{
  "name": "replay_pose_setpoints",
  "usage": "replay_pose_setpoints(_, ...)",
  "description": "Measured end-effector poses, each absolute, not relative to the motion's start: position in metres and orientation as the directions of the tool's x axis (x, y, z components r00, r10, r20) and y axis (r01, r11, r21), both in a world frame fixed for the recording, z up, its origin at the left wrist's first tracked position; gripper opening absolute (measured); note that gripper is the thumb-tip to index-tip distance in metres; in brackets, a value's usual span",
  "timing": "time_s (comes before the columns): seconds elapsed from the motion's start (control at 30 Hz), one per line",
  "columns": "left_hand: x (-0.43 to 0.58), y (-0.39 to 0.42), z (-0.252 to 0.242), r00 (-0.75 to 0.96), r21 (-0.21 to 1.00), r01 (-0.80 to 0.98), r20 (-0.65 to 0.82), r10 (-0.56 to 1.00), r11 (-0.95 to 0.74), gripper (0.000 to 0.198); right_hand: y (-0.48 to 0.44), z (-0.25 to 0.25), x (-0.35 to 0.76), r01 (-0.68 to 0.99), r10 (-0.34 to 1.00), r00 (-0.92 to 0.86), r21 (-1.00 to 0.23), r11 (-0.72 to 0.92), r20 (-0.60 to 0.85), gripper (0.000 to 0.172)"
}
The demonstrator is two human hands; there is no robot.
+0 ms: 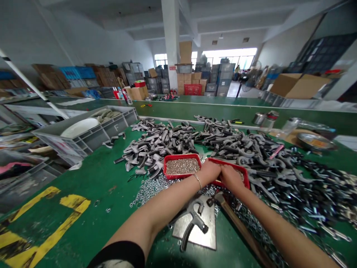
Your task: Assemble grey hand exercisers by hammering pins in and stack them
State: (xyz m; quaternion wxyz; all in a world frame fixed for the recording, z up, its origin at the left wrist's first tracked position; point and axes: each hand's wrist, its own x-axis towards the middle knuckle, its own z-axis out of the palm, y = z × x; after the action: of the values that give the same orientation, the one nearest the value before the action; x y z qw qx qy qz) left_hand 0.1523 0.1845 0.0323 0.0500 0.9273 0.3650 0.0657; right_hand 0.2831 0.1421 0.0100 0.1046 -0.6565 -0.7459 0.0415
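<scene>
My left hand [209, 172] and my right hand [231, 178] meet over the near edge of a red tray [245, 175], backs of the hands up and fingers curled under, so what they hold is hidden. A second red tray [181, 166] full of small metal pieces sits just left of them. Under my wrists a grey metal plate [200, 230] carries a grey curved metal part [193, 221]. A hammer with a wooden handle [240, 227] lies beside the plate. Loose shiny washers [147, 190] are spread around the trays.
A large heap of grey curved metal parts [178, 143] and darker ones [281, 163] covers the green table [92, 186]. A grey plastic crate [92, 130] stands at the left. Metal bowls [315, 141] and cans sit at the right. Boxes and crates line the back.
</scene>
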Motion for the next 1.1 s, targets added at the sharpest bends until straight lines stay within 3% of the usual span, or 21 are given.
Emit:
replay_pose_setpoints(0.23, 0.129, 0.167, 0.039, 0.573, 0.379, 0.704, 0.196, 0.796, -0.600, 0.018, 0.130, 0.018, 0.287, 0.906, 0.976, -0.059, -0.400, 0.142, 0.212, 0.019)
replay_pose_setpoints(0.37, 0.094, 0.141, 0.042, 0.503, 0.541, 0.639, 0.245, 0.829, -0.547, 0.015, 0.087, 0.027, 0.277, 0.809, 0.966, -0.156, -0.534, 0.244, 0.206, 0.020)
replay_pose_setpoints(0.43, 0.071, 0.124, 0.038, 0.441, 0.712, 0.536, 0.224, 0.869, -0.455, 0.013, 0.063, 0.024, 0.266, 0.759, 0.955, -0.249, -0.579, 0.297, 0.164, 0.019)
replay_pose_setpoints(0.53, 0.038, 0.099, 0.030, 0.305, 0.972, 0.206, 0.044, 0.951, -0.111, 0.016, 0.040, 0.014, 0.249, 0.732, 0.931, -0.341, -0.585, 0.350, 0.130, 0.016)
replay_pose_setpoints(0.6, 0.018, 0.083, 0.025, 0.264, 0.996, 0.017, -0.084, 0.961, 0.082, 0.023, 0.037, 0.009, 0.242, 0.746, 0.923, -0.359, -0.551, 0.373, 0.137, 0.017)
replay_pose_setpoints(0.73, -0.016, 0.055, 0.017, 0.245, 0.965, -0.139, -0.183, 0.952, 0.221, 0.032, 0.043, 0.007, 0.236, 0.783, 0.915, -0.373, -0.476, 0.399, 0.153, 0.017)
replay_pose_setpoints(0.93, -0.046, 0.030, 0.012, 0.197, 0.988, 0.102, -0.133, 0.971, 0.115, 0.025, 0.042, 0.009, 0.231, 0.835, 0.903, -0.392, -0.344, 0.429, 0.177, 0.018)
replay_pose_setpoints(1.1, -0.035, 0.025, 0.019, 0.200, 0.983, 0.095, -0.175, 0.964, 0.159, 0.022, 0.038, 0.006, 0.220, 0.847, 0.858, -0.472, -0.166, 0.506, 0.203, 0.019)
